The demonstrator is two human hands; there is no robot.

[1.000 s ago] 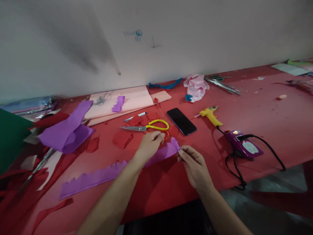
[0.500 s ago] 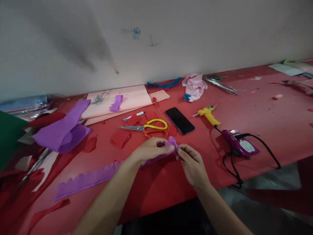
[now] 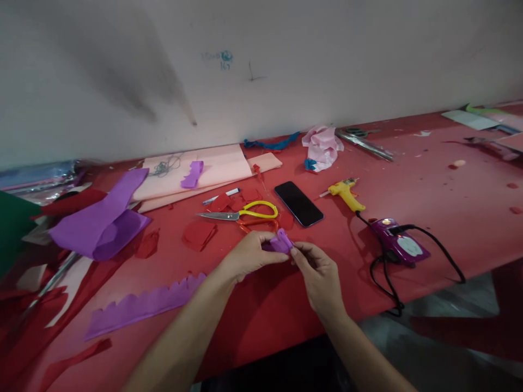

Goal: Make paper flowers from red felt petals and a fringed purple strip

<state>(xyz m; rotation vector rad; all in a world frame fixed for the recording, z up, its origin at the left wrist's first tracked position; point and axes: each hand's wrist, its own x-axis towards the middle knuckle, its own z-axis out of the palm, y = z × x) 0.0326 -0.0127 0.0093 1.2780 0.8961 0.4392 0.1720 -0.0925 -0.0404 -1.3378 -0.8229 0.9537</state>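
Observation:
A long purple crepe paper strip (image 3: 143,306) with a scalloped upper edge lies across the red table and passes behind my left forearm. Its far end is rolled into a small coil between my hands. My left hand (image 3: 255,253) is closed on the strip beside the coil, thumb along the paper. With thumb and fingers, my right hand (image 3: 316,272) pinches the base of the coil. Just beyond my hands lie scissors (image 3: 241,214) with yellow and orange handles and a black phone (image 3: 299,203).
On the right are a yellow glue gun (image 3: 345,195) and a purple power box (image 3: 400,242) with black cables. Folded purple paper (image 3: 100,218) and red scraps (image 3: 199,234) lie left. Peach sheets (image 3: 220,160) and crumpled pink paper (image 3: 322,147) sit by the wall.
My left thumb has shifted lower, and more of the purple paper shows between my hands. The coil has turned slightly; the view has moved a little.

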